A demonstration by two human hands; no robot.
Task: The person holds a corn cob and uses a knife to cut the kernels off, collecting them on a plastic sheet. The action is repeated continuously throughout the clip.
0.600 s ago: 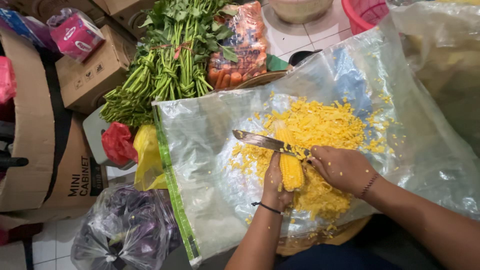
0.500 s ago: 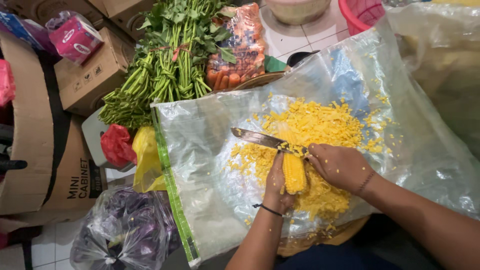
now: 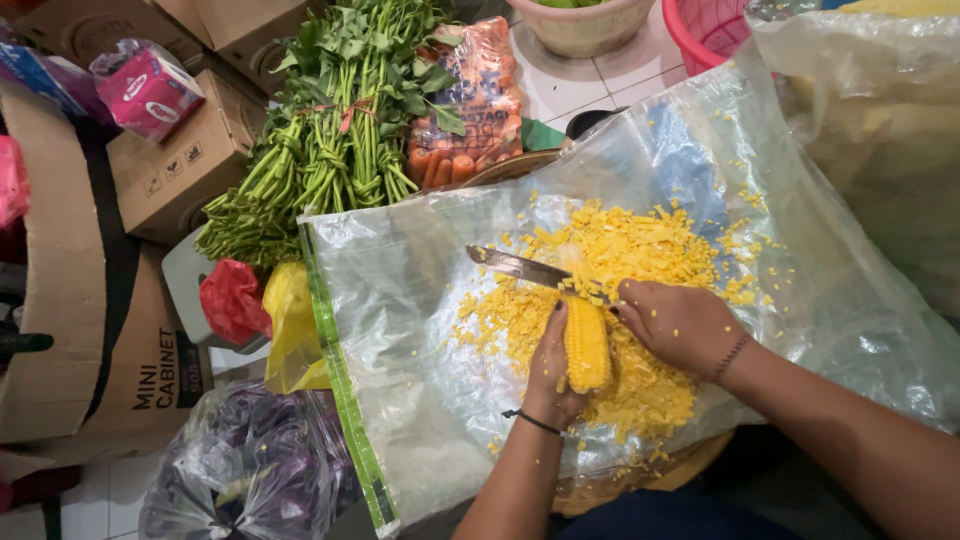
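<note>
My left hand (image 3: 549, 372) grips a yellow corn cob (image 3: 586, 344) that stands tilted on a clear plastic sheet (image 3: 400, 300). My right hand (image 3: 677, 322) holds a knife (image 3: 517, 267) by its handle; the blade points left and rests at the top of the cob. A heap of cut yellow corn kernels (image 3: 620, 260) lies around and beyond both hands on the sheet. A dark band circles each wrist.
A bunch of green leafy stalks (image 3: 330, 140) and a bag of carrots (image 3: 478, 100) lie beyond the sheet. Cardboard boxes (image 3: 170, 170) stand at left. A dark plastic bag (image 3: 250, 470), red and yellow bags (image 3: 265, 300), a beige bowl (image 3: 585, 25) and a pink basket (image 3: 715, 25) surround it.
The knife has moved slightly along the top of the cob. My left hand keeps its grip on the cob. The view has shifted a little.
</note>
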